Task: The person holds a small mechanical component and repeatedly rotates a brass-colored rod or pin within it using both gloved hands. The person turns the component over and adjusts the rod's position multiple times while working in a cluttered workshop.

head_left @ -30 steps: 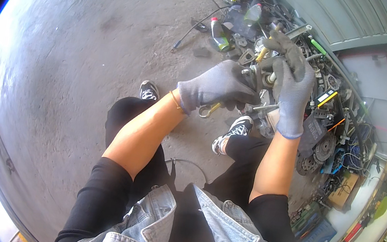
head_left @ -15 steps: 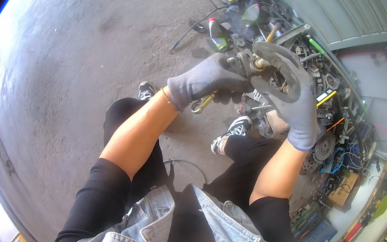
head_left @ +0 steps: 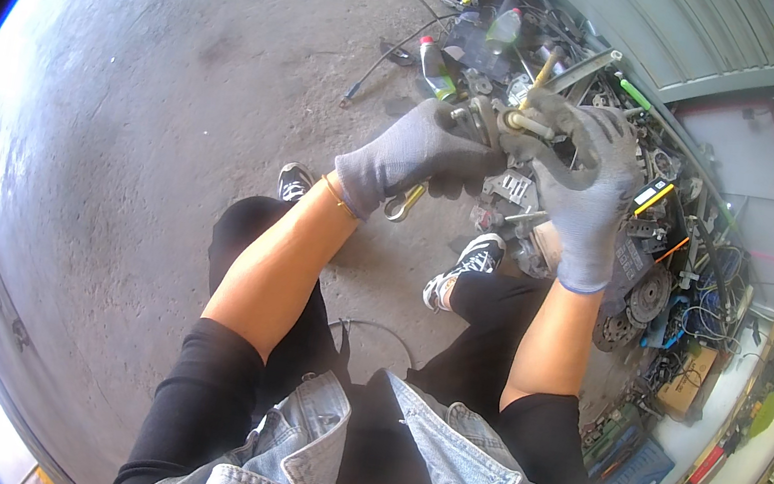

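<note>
Both my hands wear grey work gloves with dark palms. My left hand (head_left: 426, 152) is closed around a dirty metal part (head_left: 482, 120), holding it above the floor. Beneath that hand, the ring end of a yellowish wrench (head_left: 403, 206) sticks out; its shank runs up behind the glove. My right hand (head_left: 586, 167) curves around a pale bolt (head_left: 529, 124) on the part's right side, thumb below and fingers above. A yellowish bar (head_left: 544, 66) shows just beyond the part; whether it belongs to the wrench I cannot tell.
A heap of scrap metal parts, including brake discs (head_left: 649, 292), lies at the right. In it are a bottle with a red cap (head_left: 435, 67) and a cardboard box (head_left: 686, 379). A grey ribbed panel (head_left: 674, 29) stands behind. A black cable (head_left: 372, 78) lies on the concrete floor.
My right hand has turned, its fingers rising and drawing closer around the bolt. The bolt now points more to the right. My left hand stays nearly in place with the part.
</note>
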The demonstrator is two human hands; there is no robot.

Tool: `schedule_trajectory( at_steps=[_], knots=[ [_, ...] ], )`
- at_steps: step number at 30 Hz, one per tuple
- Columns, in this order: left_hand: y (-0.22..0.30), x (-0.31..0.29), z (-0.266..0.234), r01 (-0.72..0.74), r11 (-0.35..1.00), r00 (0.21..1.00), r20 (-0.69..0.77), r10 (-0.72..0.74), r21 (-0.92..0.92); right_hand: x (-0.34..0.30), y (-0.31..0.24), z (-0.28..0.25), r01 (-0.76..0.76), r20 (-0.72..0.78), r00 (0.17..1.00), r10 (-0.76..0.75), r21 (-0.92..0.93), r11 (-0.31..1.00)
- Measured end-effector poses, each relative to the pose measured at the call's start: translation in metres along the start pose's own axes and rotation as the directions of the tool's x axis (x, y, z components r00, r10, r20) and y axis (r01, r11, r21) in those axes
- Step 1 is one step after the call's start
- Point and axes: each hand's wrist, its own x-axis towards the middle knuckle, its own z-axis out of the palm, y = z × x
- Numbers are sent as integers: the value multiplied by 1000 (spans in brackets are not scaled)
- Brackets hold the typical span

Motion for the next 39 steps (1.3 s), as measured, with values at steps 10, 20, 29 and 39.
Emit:
schedule_trajectory(
  at_steps=[10, 20, 29, 39],
  knots=[
    [-10, 4, 1, 52, 991, 996, -62, -60, -123, 2, -20, 0, -80, 189, 981, 52, 146, 986],
    [5, -3, 0, -7, 1000, 984, 178, 6, 6, -7, 10, -26, -516, 411, 852, 326, 765, 385],
    [8, -7, 2, 3, 1000, 981, 191, -4, 9, -8, 9, -11, -594, 514, 798, 315, 582, 555],
    [2, 3, 18, 45, 992, 994, 95, -56, 118, -6, 3, 40, -334, 114, 942, 315, 389, 858]
  ],
)
